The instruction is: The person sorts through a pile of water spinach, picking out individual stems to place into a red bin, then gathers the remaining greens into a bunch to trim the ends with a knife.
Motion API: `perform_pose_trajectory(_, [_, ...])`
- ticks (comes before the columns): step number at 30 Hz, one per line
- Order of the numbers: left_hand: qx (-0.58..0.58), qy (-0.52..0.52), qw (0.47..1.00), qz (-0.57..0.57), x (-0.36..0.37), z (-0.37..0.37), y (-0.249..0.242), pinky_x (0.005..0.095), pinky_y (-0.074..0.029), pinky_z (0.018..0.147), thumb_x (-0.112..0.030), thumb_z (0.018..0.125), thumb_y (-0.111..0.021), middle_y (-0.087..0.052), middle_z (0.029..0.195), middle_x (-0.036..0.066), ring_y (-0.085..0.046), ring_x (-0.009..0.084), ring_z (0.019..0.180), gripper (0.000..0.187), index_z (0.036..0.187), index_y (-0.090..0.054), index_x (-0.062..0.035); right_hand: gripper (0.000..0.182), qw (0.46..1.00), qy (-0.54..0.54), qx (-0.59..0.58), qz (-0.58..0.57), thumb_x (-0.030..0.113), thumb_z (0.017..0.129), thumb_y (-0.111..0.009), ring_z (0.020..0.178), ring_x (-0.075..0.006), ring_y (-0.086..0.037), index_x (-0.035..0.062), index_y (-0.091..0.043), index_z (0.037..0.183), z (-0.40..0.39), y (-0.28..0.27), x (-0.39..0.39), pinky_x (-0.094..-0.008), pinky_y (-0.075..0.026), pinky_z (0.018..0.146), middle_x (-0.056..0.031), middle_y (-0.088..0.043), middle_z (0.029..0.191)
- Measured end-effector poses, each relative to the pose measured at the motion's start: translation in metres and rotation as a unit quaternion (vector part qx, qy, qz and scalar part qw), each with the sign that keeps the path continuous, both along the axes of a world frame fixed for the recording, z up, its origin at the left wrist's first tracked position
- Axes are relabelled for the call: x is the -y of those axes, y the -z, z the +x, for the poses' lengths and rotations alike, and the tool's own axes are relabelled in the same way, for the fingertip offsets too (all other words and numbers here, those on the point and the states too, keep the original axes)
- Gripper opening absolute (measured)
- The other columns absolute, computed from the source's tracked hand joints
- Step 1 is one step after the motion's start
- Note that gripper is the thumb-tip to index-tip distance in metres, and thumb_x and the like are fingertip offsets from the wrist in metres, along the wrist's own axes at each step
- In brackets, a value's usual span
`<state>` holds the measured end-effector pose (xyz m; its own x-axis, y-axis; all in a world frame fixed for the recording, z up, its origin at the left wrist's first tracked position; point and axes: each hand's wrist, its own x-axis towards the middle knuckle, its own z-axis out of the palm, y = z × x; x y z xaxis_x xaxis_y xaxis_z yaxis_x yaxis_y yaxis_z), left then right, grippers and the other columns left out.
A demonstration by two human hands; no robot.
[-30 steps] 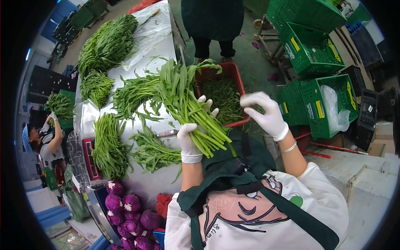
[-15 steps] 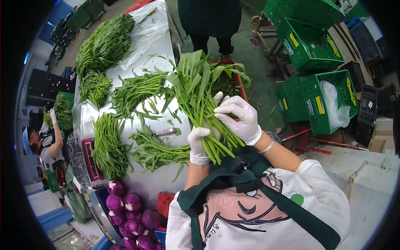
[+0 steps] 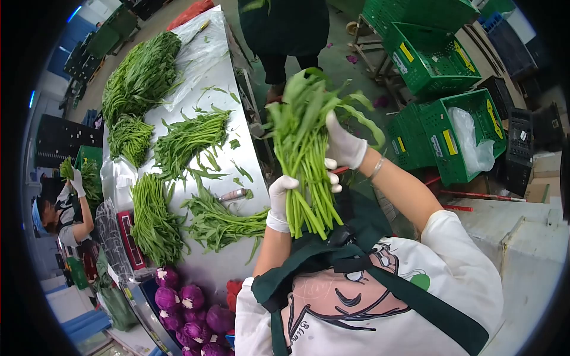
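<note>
A bunch of water spinach (image 3: 309,172) is upright in front of my apron, its leaves up and its cut stem ends toward me. My gloved left hand (image 3: 281,204) is closed round the lower stems, its thumb in front and fingertips showing on the far side. Against the right side of the bunch, just below the leaves, rests my gloved right hand (image 3: 347,144); one digit points up, and the leaves hide the other fingers. Left of my hands, a loose pile of water spinach (image 3: 222,219) lies on the metal table (image 3: 228,264), beside a knife handle (image 3: 233,194).
More greens (image 3: 139,77) are heaped along the table, with a tied-looking bundle (image 3: 155,219) nearer. Purple cabbages (image 3: 193,320) sit at the near left. Green crates (image 3: 460,136) stand at right. One person in a dark apron (image 3: 285,26) stands ahead; another works at far left.
The bunch has turned more upright and shifted slightly right. My right hand has moved from the front of the stems up to their right side. The leaves are blurred by motion.
</note>
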<state>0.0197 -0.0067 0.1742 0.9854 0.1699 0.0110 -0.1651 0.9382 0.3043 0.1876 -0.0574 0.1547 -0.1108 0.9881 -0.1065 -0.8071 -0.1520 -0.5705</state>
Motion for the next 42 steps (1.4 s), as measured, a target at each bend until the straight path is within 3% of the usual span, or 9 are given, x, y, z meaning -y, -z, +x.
perform_pose_trajectory(5, [0.03,0.041,0.991,-0.128,0.001,0.009,0.016,0.0531,-0.036,0.1,-0.031,0.071,-0.055,-0.05,0.117,0.024,-0.052,0.0363,0.105,0.073,0.128,-0.035,0.0098,0.058,0.992,0.089,-0.087,0.022,0.039,0.088,-0.056,0.109,-0.0303,-0.055,0.0016,-0.042,0.129,0.003,-0.025,-0.03,-0.0411,-0.045,0.096,-0.019,-0.054,0.121])
perform_pose_trajectory(10, [-0.216,-0.119,0.848,0.469,-0.038,0.011,0.03,0.0318,-0.032,0.1,-0.028,0.082,-0.06,-0.047,0.126,0.014,-0.044,0.0207,0.118,0.065,0.133,-0.035,0.0031,0.025,0.957,0.218,0.111,-0.158,0.016,0.084,-0.063,0.079,-0.0171,-0.065,0.001,-0.059,0.104,0.001,-0.054,-0.032,-0.0326,-0.054,0.078,-0.0067,-0.066,0.092])
perform_pose_trajectory(13, [-0.137,-0.232,0.843,0.465,-0.031,0.033,0.002,0.0312,-0.036,0.097,-0.023,0.08,-0.064,-0.05,0.122,0.013,-0.046,0.0194,0.114,0.062,0.13,-0.038,0.0037,0.03,0.938,0.257,0.21,-0.098,0.018,0.082,-0.068,0.086,-0.0121,-0.061,0.0021,-0.06,0.106,-0.006,-0.066,-0.027,-0.0276,-0.049,0.079,-0.0052,-0.064,0.098])
perform_pose_trajectory(23, [-0.289,0.101,0.951,-0.052,-0.095,0.016,0.025,0.0293,-0.052,0.061,-0.02,0.084,-0.06,-0.061,0.071,0.0,-0.059,0.013,0.059,0.025,0.104,-0.056,-0.0056,0.036,0.634,-0.251,0.732,-0.004,0.032,0.076,-0.07,0.077,-0.0155,-0.061,0.0008,-0.065,0.094,0.071,-0.076,-0.004,-0.0285,-0.048,0.075,-0.0088,-0.067,0.085])
perform_pose_trajectory(25, [-0.329,0.112,0.936,-0.058,-0.094,0.011,0.025,0.0266,-0.051,0.057,-0.022,0.084,-0.061,-0.061,0.069,-0.002,-0.058,0.0108,0.056,0.025,0.103,-0.058,-0.0057,0.022,0.805,-0.217,0.552,0.005,0.021,0.076,-0.072,0.071,-0.0142,-0.06,0.0016,-0.066,0.083,0.051,-0.08,0.01,-0.0285,-0.049,0.072,-0.0063,-0.066,0.076])
perform_pose_trajectory(27, [-0.36,0.126,0.924,-0.038,-0.091,0.014,0.027,0.0268,-0.051,0.057,-0.021,0.084,-0.062,-0.062,0.069,-0.001,-0.059,0.0109,0.056,0.024,0.101,-0.059,-0.0056,0.028,0.766,-0.096,0.624,0.123,0.01,0.069,-0.072,0.091,-0.0202,-0.059,0.0038,-0.063,0.095,0.037,-0.077,0.014,-0.0325,-0.046,0.085,-0.0096,-0.063,0.092])
perform_pose_trajectory(29, [-0.384,0.139,0.912,0.026,-0.08,0.016,0.017,0.0248,-0.051,0.05,-0.022,0.083,-0.062,-0.062,0.072,0.002,-0.058,0.0128,0.053,0.028,0.104,-0.057,-0.0037,0.067,0.523,0.069,0.784,0.327,0.013,0.061,-0.076,0.117,-0.0267,-0.047,0.0068,-0.049,0.122,0.034,-0.071,0.002,-0.0377,-0.038,0.099,-0.0143,-0.049,0.126])
perform_pose_trajectory(32, [-0.395,0.178,0.89,0.14,-0.065,0.021,-0.01,0.0241,-0.049,0.044,-0.019,0.082,-0.062,-0.061,0.07,0.002,-0.057,0.0135,0.049,0.027,0.103,-0.058,-0.0024,0.104,0.41,0.01,0.872,0.267,0.028,0.049,-0.081,0.133,-0.0357,-0.024,0.0127,-0.031,0.138,0.035,-0.072,-0.002,-0.0458,-0.019,0.111,-0.0133,-0.028,0.144])
perform_pose_trajectory(42, [-0.241,0.263,0.725,0.589,-0.072,0.016,-0.067,0.0292,-0.043,0.086,-0.03,0.076,-0.073,-0.059,0.104,0.009,-0.055,0.0148,0.093,0.058,0.12,-0.049,-0.0001,0.039,0.481,0.04,0.83,0.279,0.015,0.057,-0.071,0.099,-0.0308,-0.056,0.0087,-0.053,0.091,0.035,-0.058,-0.011,-0.0417,-0.044,0.085,-0.0094,-0.06,0.095])
